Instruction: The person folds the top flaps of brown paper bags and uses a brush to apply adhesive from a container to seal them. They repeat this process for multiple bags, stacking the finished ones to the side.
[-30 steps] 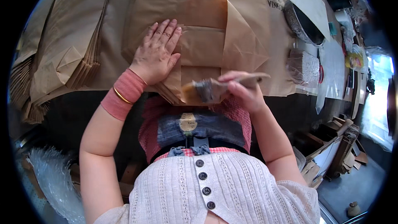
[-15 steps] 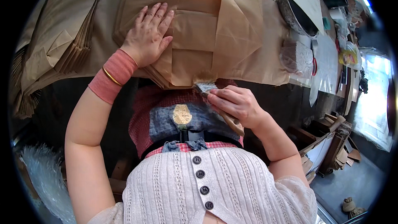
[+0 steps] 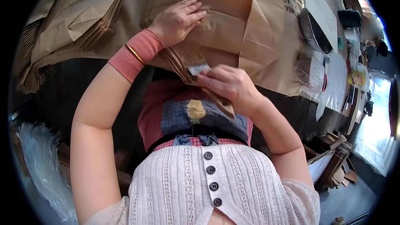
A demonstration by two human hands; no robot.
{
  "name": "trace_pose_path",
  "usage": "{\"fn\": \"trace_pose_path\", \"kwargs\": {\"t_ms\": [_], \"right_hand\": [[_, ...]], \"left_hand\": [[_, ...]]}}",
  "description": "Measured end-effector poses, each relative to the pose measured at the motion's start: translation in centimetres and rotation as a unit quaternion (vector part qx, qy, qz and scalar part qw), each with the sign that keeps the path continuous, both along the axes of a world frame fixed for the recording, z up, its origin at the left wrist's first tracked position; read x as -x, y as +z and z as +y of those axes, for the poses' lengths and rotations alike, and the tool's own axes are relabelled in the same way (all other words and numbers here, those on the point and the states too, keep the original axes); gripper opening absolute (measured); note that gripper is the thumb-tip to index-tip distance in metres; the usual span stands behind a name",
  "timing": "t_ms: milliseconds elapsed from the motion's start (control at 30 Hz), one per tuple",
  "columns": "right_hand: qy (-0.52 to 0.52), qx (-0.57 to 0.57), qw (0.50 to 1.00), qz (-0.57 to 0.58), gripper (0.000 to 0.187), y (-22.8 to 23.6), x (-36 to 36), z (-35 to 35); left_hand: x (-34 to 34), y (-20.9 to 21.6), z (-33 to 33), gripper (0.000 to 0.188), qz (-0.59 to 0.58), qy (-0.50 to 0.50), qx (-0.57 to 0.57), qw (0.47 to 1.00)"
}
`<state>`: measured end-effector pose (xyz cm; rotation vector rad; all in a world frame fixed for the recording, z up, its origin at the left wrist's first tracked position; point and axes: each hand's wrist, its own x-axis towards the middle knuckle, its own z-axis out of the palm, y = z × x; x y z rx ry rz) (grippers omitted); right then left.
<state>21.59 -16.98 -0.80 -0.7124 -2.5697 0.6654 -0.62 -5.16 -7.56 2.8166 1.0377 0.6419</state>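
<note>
A stack of brown paper bags (image 3: 225, 33) lies on the table, the top one with its end folded into a flat panel. My left hand (image 3: 177, 21) rests on the upper left of that panel, its fingers stretched out. In my right hand (image 3: 233, 84) is a flat paintbrush (image 3: 199, 66) with a wooden handle and a metal band. Its bristles touch the front left edge of the folded bag, just below my left wrist. My right fingers are wrapped around the handle.
More fanned paper bags (image 3: 83, 25) lie at the far left. On the right stand a dark oval pan (image 3: 314, 33), a clear plastic box (image 3: 309, 75), a long flat blade (image 3: 323, 96) and a white board (image 3: 320, 10). Boxes and cardboard scraps (image 3: 333, 158) stand below the table's right side.
My right hand has drawn the paintbrush leftward along the bag's front edge, nearer to my left wrist. The whole view has shifted and turned slightly; my left hand stays on the bag.
</note>
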Motion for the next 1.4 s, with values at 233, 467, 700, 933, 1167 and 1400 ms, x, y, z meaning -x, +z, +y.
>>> {"fn": "trace_pose_path", "kwargs": {"t_ms": [233,467,700,933,1167,1400], "right_hand": [[-0.012,-0.006,1.000,-0.019,0.037,-0.5,-2.0,-3.6],[-0.039,0.063,0.997,-0.014,0.029,1.1,-4.3,-5.8],[-0.165,-0.070,0.983,-0.031,0.030,0.8,-6.8,-5.6],[-0.105,0.214,0.954,0.183,0.018,4.5,-6.6,-0.6],[-0.427,0.254,0.840,0.218,0.017,0.8,-9.6,11.0],[-0.395,0.188,0.874,0.210,0.016,-0.7,-8.7,17.0]], "left_hand": [[0.1,-0.5,-0.1,0.035,0.016,0.012,-0.040,0.999],[0.1,-0.9,0.2,0.036,0.024,0.007,-0.045,0.999],[0.3,-0.5,0.1,0.037,0.032,0.010,-0.044,0.998],[0.0,0.5,-0.3,0.037,0.007,0.008,-0.001,1.000],[-0.6,1.2,-0.3,0.037,0.012,0.005,0.018,1.000],[-0.5,1.8,-0.5,0.037,0.010,0.011,0.028,0.999]]}}
